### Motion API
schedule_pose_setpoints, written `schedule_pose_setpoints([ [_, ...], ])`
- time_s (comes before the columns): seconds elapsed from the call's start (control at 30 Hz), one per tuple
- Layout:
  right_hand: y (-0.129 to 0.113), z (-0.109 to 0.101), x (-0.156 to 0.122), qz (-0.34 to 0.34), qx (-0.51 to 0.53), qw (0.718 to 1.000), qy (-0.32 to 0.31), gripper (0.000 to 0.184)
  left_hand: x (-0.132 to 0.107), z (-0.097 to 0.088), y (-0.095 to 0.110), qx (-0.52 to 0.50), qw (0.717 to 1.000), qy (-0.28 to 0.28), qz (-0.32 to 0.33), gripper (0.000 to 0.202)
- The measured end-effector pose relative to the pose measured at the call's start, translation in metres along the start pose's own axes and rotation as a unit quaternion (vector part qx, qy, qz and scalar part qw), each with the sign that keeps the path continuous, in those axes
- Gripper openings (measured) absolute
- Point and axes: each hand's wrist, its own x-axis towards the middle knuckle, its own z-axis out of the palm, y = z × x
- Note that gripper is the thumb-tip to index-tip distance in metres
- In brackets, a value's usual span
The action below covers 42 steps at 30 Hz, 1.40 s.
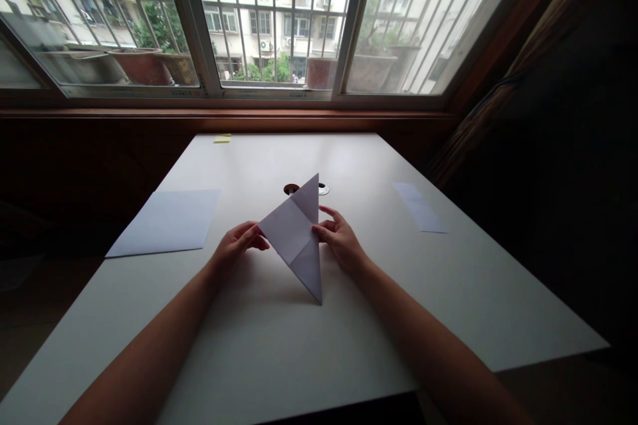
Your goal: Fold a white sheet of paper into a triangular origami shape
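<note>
A folded white paper (299,232), creased into a pointed kite-like shape, stands partly lifted off the white table (259,345) with its lower tip touching the surface. My left hand (236,246) pinches its left corner with curled fingers. My right hand (341,239) grips the right edge, thumb on the front face and fingers behind. Both forearms reach in from the near edge.
A flat white sheet (167,222) lies at the table's left edge. A narrow paper strip (420,208) lies at the right. A small yellow note (222,139) sits at the far edge. A cable hole (292,188) lies behind the paper. Barred windows stand beyond.
</note>
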Motion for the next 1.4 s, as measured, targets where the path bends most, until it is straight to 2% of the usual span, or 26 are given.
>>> schedule_pose_setpoints([
  [0.57,0.004,-0.003,0.002,-0.009,-0.015,1.000,-0.002,0.066,-0.001,0.003,0.006,0.003,1.000,-0.010,-0.008,0.035],
  [0.83,0.003,-0.003,0.003,-0.004,0.004,1.000,-0.005,0.066,0.000,0.001,0.001,0.035,0.999,0.011,-0.027,0.033],
  [1.07,0.003,-0.003,0.003,-0.012,0.004,1.000,-0.026,0.063,0.003,0.002,-0.004,0.020,0.997,0.068,-0.022,0.048],
  [1.4,0.006,-0.004,0.003,-0.015,-0.011,1.000,-0.015,0.061,0.003,0.005,0.003,0.084,0.995,0.061,-0.004,0.057],
])
